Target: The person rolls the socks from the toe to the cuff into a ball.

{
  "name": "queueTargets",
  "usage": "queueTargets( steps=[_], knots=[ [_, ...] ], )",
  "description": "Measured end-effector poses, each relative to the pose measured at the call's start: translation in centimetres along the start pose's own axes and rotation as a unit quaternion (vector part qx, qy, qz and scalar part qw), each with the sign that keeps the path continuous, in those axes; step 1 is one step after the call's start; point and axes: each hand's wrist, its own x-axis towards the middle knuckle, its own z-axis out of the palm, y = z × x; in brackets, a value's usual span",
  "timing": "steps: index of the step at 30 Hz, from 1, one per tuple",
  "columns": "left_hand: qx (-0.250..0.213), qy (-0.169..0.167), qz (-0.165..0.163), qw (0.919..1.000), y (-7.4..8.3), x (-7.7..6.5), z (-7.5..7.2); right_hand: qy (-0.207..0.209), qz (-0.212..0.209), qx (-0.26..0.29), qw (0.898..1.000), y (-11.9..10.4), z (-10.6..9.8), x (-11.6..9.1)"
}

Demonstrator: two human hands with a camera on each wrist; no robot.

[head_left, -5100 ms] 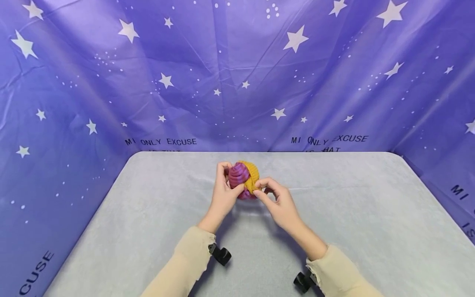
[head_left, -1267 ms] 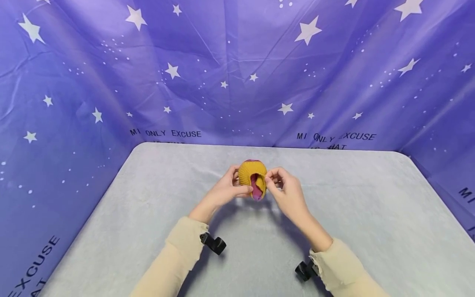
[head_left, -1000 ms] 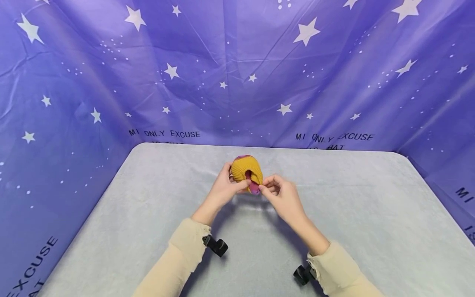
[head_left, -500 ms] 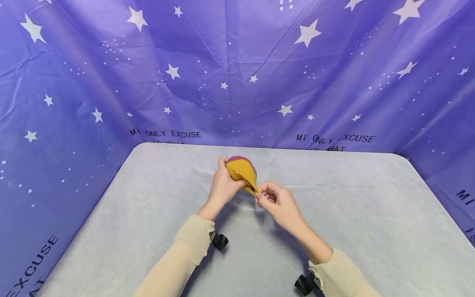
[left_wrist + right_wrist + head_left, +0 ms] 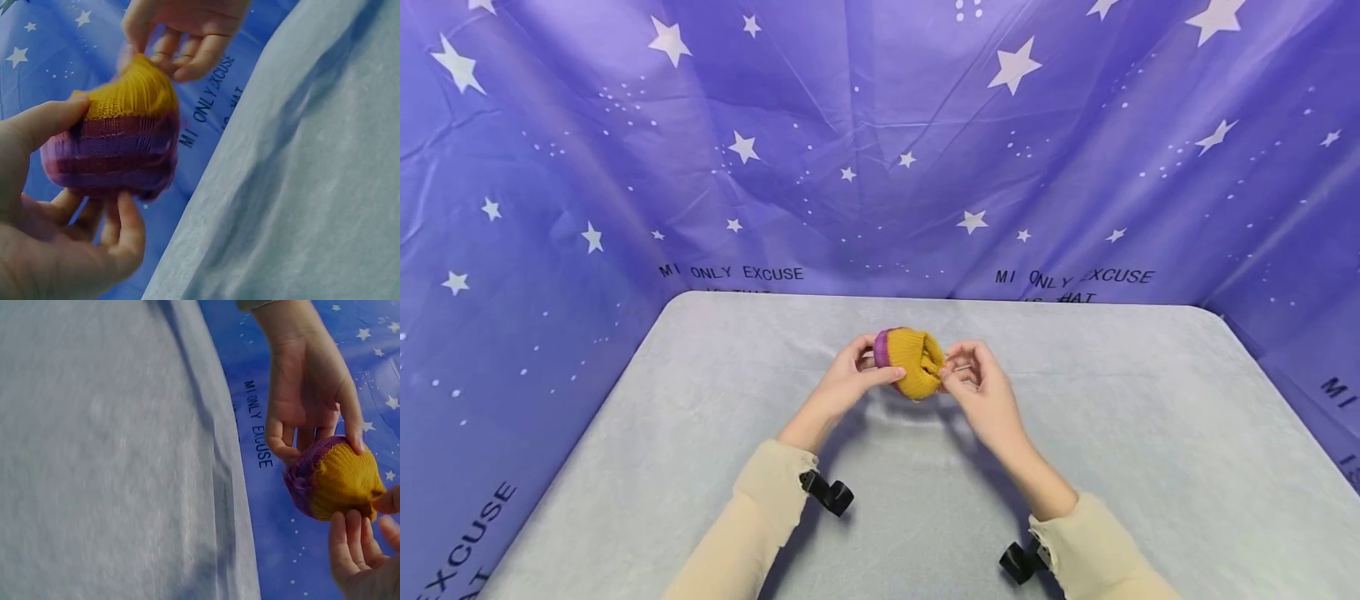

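A balled-up pair of socks (image 5: 910, 364) is held above the table between both hands. Its body has purple and maroon stripes, and a yellow ribbed cuff wraps over much of it, with a folded opening facing right. My left hand (image 5: 841, 389) grips the ball from the left, thumb across the yellow ribbing and fingers behind the purple side. At the cuff's open edge, my right hand (image 5: 987, 392) pinches the yellow knit between thumb and fingers. In the left wrist view the striped underside of the socks (image 5: 115, 150) shows, with the yellow drawn up toward the right hand (image 5: 197, 34).
Below the hands spreads a table with a grey cloth cover (image 5: 700, 433). A purple-blue curtain (image 5: 880, 125) with white stars and lettering hangs behind it and along both sides. Each sleeve cuff carries a small black camera (image 5: 837, 497).
Early on, purple showed mostly and yellow only on the right; now yellow covers most of the ball. Since half a second ago the stretched cuff has drawn back and its opening turned right.
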Motion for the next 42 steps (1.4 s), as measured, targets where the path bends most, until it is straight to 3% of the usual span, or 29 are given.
queueTargets(
  steps=[3, 7, 10, 15, 19, 23, 32, 35, 38, 42],
  knots=[
    [0.01, 0.028, 0.016, 0.9994, 0.1, -0.2, 0.3, 0.009, -0.042, -0.053, 0.998, 0.0, 0.3, 0.2],
    [0.034, 0.033, 0.046, 0.9978, 0.2, -0.4, 1.0, 0.015, -0.043, -0.076, 0.996, -0.1, 0.6, 0.5],
    [0.056, 0.041, 0.045, 0.9966, 0.1, -0.5, 1.3, 0.022, -0.038, -0.059, 0.997, -0.2, 0.6, 0.6],
    [0.045, 0.062, 0.021, 0.9968, -0.1, -0.6, 0.8, 0.012, -0.047, 0.013, 0.999, -0.3, -0.1, 0.8],
    [0.051, 0.038, 0.02, 0.9978, 0.1, -0.7, 0.4, 0.011, -0.034, 0.045, 0.998, -0.2, -0.6, 1.1],
    [0.072, 0.017, 0.025, 0.997, 0.5, -0.7, 0.3, 0.017, -0.016, 0.029, 0.999, 0.1, -0.4, 1.3],
    [0.098, -0.036, 0.013, 0.9945, 1.1, 0.1, 0.6, -0.019, 0.015, 0.013, 1.0, 0.5, -0.4, 1.6],
    [0.103, -0.031, -0.003, 0.9942, 1.4, 0.6, 0.8, -0.011, 0.025, -0.011, 1.0, 0.5, -0.6, 2.3],
    [0.126, -0.006, -0.007, 0.992, 1.4, 1.5, 1.0, 0.012, 0.042, 0.01, 0.999, 0.7, -0.9, 3.2],
    [0.197, 0.03, -0.002, 0.9799, 1.0, 3.0, 1.5, 0.027, 0.086, 0.044, 0.995, 1.6, -1.1, 4.4]
  ],
)
